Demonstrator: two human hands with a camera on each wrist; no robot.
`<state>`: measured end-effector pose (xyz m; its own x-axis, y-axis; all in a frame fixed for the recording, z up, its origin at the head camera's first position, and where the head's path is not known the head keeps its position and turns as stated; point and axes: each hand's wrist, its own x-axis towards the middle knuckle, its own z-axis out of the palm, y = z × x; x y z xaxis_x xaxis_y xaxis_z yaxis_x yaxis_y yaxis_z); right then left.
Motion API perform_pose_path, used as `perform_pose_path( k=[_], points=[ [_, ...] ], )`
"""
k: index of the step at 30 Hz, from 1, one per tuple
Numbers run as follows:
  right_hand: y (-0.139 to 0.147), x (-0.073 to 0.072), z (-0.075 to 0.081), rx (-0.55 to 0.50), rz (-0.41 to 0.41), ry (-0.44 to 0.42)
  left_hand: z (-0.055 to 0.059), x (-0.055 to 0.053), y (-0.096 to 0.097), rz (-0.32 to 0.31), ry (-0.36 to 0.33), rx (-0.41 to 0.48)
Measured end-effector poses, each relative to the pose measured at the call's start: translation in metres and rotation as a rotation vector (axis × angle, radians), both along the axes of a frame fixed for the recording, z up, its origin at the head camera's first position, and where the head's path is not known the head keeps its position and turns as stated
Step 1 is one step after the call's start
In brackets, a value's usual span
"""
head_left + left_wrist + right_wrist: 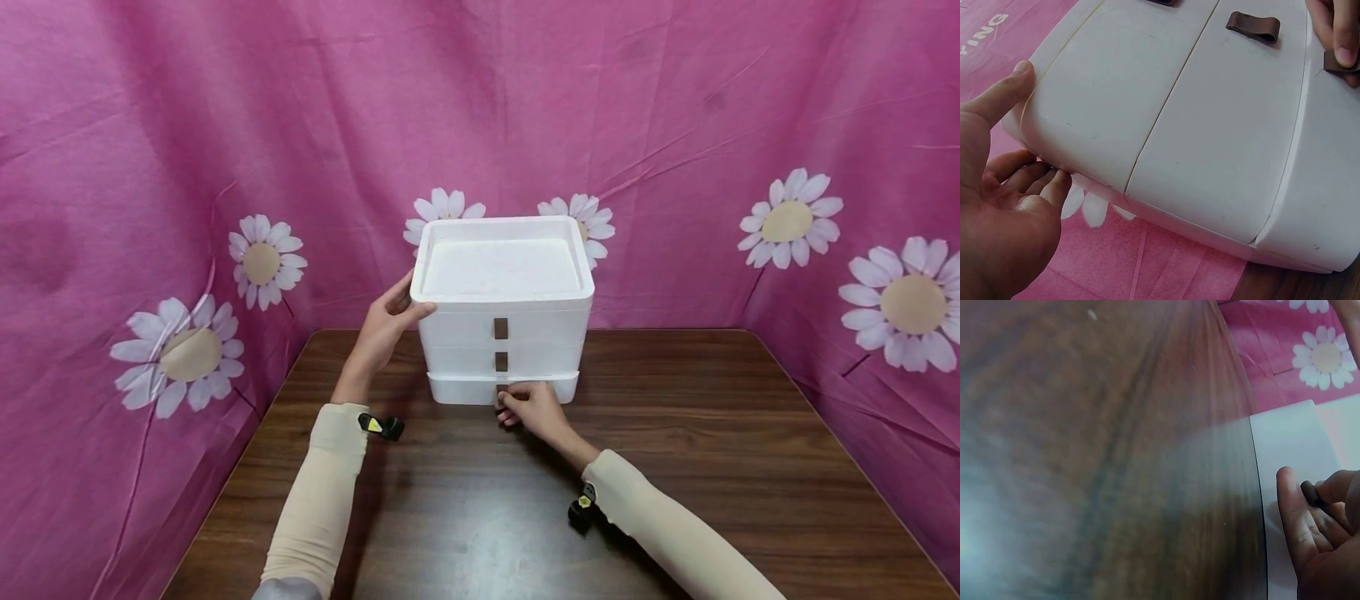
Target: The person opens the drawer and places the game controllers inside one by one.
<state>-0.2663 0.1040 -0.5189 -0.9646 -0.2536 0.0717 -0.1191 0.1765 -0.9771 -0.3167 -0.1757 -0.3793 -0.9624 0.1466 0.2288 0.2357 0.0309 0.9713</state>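
A white drawer unit [502,333] with three stacked drawers and a recessed tray top [504,265] stands on the table. Each drawer front carries a brown tab pull, such as the middle pull [1254,26]. My left hand [384,327] holds the unit's upper left corner, thumb on the front edge and fingers against the side. My right hand [536,408] pinches the bottom drawer's brown pull [1312,493] between thumb and fingers. The bottom drawer [457,389] juts slightly forward of those above. Its inside is hidden.
The unit stands on a dark brown wooden table [675,433], near its back edge. A pink cloth [675,108] printed with white daisies hangs behind and along both sides. Each wrist wears a small black camera [392,428].
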Motion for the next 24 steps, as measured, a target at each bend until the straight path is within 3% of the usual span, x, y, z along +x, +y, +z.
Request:
perform_pose_path(
  k=[7, 17, 24],
  points=[
    [0.000, -0.012, -0.004, 0.027, -0.033, 0.016, 0.000, 0.000, 0.000, -0.005, -0.003, -0.004],
    [0.002, -0.006, -0.006, 0.011, -0.012, 0.021, -0.004, -0.002, 0.001, 0.006, -0.001, -0.001],
    [0.014, -0.004, -0.001, 0.021, -0.020, -0.033, -0.006, 0.000, 0.000, 0.008, 0.020, -0.001]
  ],
)
